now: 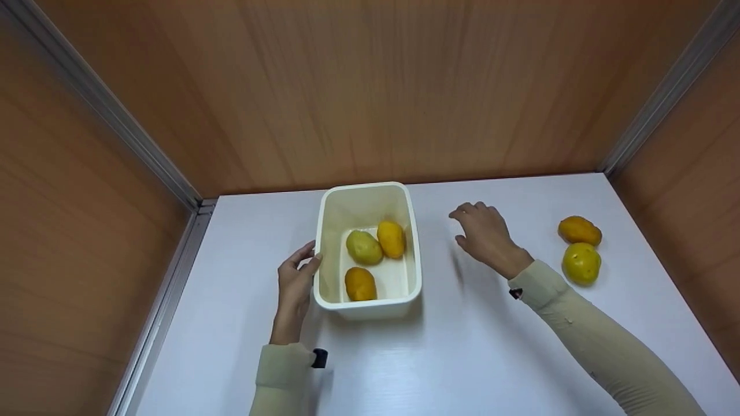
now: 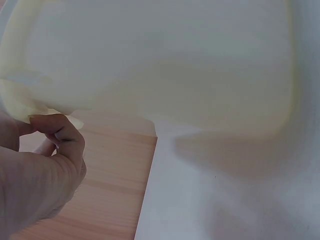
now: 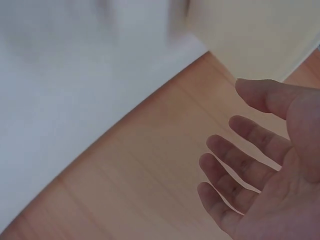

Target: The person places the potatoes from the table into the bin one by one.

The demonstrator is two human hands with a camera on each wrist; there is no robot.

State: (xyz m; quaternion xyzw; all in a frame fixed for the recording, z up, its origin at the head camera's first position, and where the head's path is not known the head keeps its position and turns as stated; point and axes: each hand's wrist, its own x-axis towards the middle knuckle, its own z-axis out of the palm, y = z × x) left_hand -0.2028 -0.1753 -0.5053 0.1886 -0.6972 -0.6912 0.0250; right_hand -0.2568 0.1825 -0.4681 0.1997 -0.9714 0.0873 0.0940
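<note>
1. Cream bin point(image 1: 363, 203) stands on the surface point(image 1: 462, 358), holding a green fruit point(image 1: 364, 247), far yellow fruit point(image 1: 391, 239) and near yellow fruit point(image 1: 360, 283).
2. Left grip point(image 1: 296, 286) pinches the bin's left rim, seemingly steadying it.
3. Right grip point(image 1: 487, 236), fingers loosely spread, holds nothing, right of the bin; fruit transfer seems in hand, direction unclear.
4. Loose yellow fruit point(image 1: 580, 230) touches loose green fruit point(image 1: 581, 263) at right; picking either would call for reaching right.
</note>
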